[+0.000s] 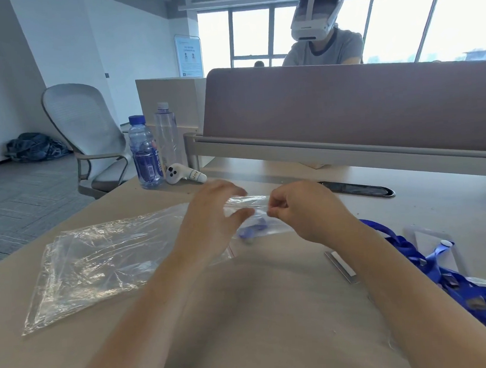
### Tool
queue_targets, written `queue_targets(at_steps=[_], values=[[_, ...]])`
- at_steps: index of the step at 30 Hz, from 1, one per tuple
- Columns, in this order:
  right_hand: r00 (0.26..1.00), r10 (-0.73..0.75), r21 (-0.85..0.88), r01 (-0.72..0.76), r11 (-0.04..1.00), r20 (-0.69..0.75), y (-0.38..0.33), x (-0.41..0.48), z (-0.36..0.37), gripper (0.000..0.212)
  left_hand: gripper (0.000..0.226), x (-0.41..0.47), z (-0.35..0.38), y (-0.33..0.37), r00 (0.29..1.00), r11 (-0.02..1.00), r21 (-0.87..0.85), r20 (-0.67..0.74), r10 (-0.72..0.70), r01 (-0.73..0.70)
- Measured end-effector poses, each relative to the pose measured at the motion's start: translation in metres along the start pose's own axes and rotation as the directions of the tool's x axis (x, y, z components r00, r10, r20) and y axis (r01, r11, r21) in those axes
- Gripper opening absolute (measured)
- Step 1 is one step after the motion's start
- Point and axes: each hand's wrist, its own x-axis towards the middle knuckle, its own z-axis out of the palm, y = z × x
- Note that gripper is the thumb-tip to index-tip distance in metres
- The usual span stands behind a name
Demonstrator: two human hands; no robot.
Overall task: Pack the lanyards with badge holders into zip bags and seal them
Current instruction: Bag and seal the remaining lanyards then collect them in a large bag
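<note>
At the counter (271,317), my right hand (299,209) pinches the zip edge of a zip bag (278,229) holding a blue lanyard (251,231), my left hand (213,222) in a loose, spread grip beside it; sealing well likely means pressing the strip steadily end to end.

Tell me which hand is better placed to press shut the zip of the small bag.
Probably the right hand: its fingers pinch the small zip bag at its top edge. The left hand, fingers fairly straight, is over the bag's left part, so it could steady it.
</note>
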Motion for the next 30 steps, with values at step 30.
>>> queue_targets(at_steps=[30], values=[[0.976,0.203,0.419,-0.154,0.895,-0.076,0.021,-0.049,-0.025,0.009,0.011,-0.003,0.000,0.032,0.996,0.997,0.083,0.090,-0.002,-0.005]])
